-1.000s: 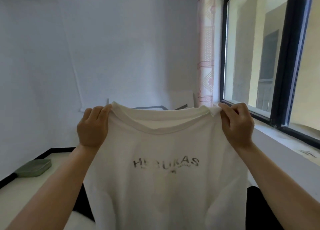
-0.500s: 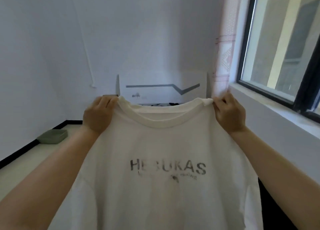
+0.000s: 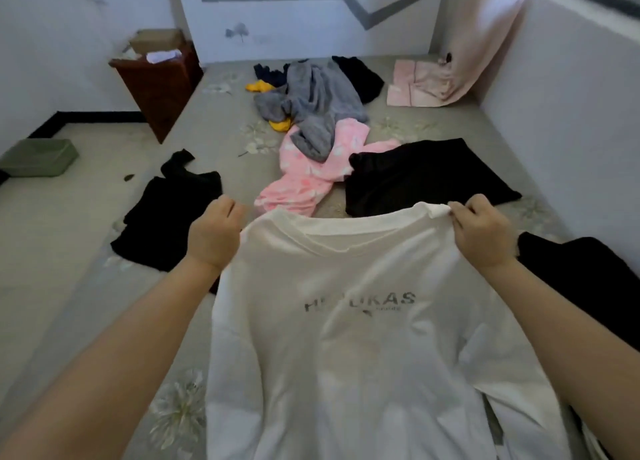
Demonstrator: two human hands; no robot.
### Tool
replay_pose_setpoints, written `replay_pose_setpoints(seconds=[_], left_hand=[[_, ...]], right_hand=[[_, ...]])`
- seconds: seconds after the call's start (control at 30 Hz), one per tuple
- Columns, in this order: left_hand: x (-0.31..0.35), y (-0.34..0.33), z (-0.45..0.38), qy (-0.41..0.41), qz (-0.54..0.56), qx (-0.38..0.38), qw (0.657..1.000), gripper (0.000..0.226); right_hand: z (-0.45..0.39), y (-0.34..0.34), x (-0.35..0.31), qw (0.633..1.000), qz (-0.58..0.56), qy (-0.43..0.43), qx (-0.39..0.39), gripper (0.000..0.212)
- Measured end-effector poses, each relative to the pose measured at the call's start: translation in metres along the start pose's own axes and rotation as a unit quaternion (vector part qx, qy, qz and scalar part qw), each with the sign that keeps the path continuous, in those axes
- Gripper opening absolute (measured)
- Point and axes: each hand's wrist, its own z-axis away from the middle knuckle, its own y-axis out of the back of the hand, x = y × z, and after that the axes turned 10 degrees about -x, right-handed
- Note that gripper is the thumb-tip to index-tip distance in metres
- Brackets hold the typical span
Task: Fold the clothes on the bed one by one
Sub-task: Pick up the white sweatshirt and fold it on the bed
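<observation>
Far on the left a green tray (image 3: 36, 157) sits on the floor. Behind it a dark red cabinet (image 3: 157, 85) stands by the wall, with a cardboard box (image 3: 157, 40) on top. On the bed (image 3: 221, 124), near its left edge, a black top (image 3: 166, 214) lies flat.

The left hand (image 3: 214, 233) has its fingers curled tight round the left shoulder of the white T-shirt (image 3: 349, 342). The shirt hangs spread out in front of the person, over the near part of the bed, with grey letters on its chest.

Past the shirt, in the middle of the bed, lies a pink garment (image 3: 311, 172), and a grey garment (image 3: 311, 106) lies partly on it. Beside the pink one lies a black shirt (image 3: 422, 175).

The right hand (image 3: 483, 231) pinches the shirt's right shoulder. Behind it is more black cloth (image 3: 588, 279). A pink curtain (image 3: 485, 44) hangs in the far right corner.
</observation>
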Motion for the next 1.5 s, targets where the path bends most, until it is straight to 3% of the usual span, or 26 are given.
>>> replay_pose_setpoints(seconds=[0.07, 0.2, 0.3, 0.37, 0.43, 0.57, 0.67, 0.73, 0.83, 0.97, 1.1, 1.2, 1.27, 1.33, 1.43, 1.5], left_hand=[[-0.016, -0.021, -0.007, 0.028, 0.047, -0.053, 0.997, 0.013], [-0.026, -0.076, 0.000, 0.032, 0.057, -0.179, 0.982, 0.020], [-0.005, -0.128, 0.013, 0.044, 0.073, -0.307, 0.948, 0.004], [0.013, -0.167, 0.018, 0.062, 0.065, -0.396, 0.914, 0.012], [0.035, -0.200, 0.019, 0.066, 0.078, -0.443, 0.891, 0.017], [0.081, -0.257, 0.010, 0.091, 0.131, -0.466, 0.870, 0.026], [0.110, -0.295, 0.000, 0.101, 0.166, -0.462, 0.865, 0.031], [0.125, -0.319, -0.004, 0.131, 0.197, -0.456, 0.858, 0.034], [0.138, -0.344, -0.007, 0.160, 0.211, -0.470, 0.842, 0.038], [0.140, -0.353, 0.000, 0.183, 0.256, -0.466, 0.827, 0.029], [0.111, -0.331, -0.010, 0.281, 0.285, -0.320, 0.859, 0.024], [0.075, -0.312, -0.034, 0.293, 0.229, -0.243, 0.896, 0.023], [0.050, -0.299, -0.053, 0.252, 0.185, -0.194, 0.930, 0.025], [0.027, -0.291, -0.067, 0.185, 0.140, -0.161, 0.959, 0.031], [0.001, -0.289, -0.079, 0.182, 0.107, -0.181, 0.961, 0.044], [-0.011, -0.293, -0.086, 0.194, 0.083, -0.172, 0.962, 0.031]], right_hand=[[0.004, -0.025, 0.004, 0.999, 0.007, -0.017, -0.038, 0.015], [0.010, -0.071, 0.005, 0.996, -0.007, -0.027, -0.084, 0.006], [0.012, -0.104, 0.003, 0.987, -0.041, -0.046, -0.145, 0.005], [0.020, -0.130, 0.007, 0.972, -0.049, -0.091, -0.210, 0.009], [0.031, -0.155, 0.018, 0.934, -0.041, -0.162, -0.314, 0.014], [0.074, -0.199, 0.045, 0.803, 0.002, -0.280, -0.526, 0.025], [0.114, -0.215, 0.061, 0.735, 0.011, -0.333, -0.591, 0.030], [0.137, -0.223, 0.070, 0.719, 0.011, -0.353, -0.599, 0.030], [0.158, -0.230, 0.076, 0.730, 0.024, -0.350, -0.587, 0.032], [0.160, -0.233, 0.081, 0.774, 0.018, -0.350, -0.528, 0.028], [0.124, -0.229, 0.087, 0.898, 0.012, -0.275, -0.344, 0.026], [0.076, -0.240, 0.080, 0.950, -0.014, -0.205, -0.235, 0.011], [0.038, -0.255, 0.075, 0.965, -0.030, -0.176, -0.193, 0.005], [-0.002, -0.272, 0.073, 0.962, -0.024, -0.176, -0.206, 0.014], [-0.051, -0.293, 0.069, 0.959, -0.010, -0.168, -0.230, 0.030], [-0.071, -0.306, 0.065, 0.958, 0.005, -0.160, -0.240, 0.033]])
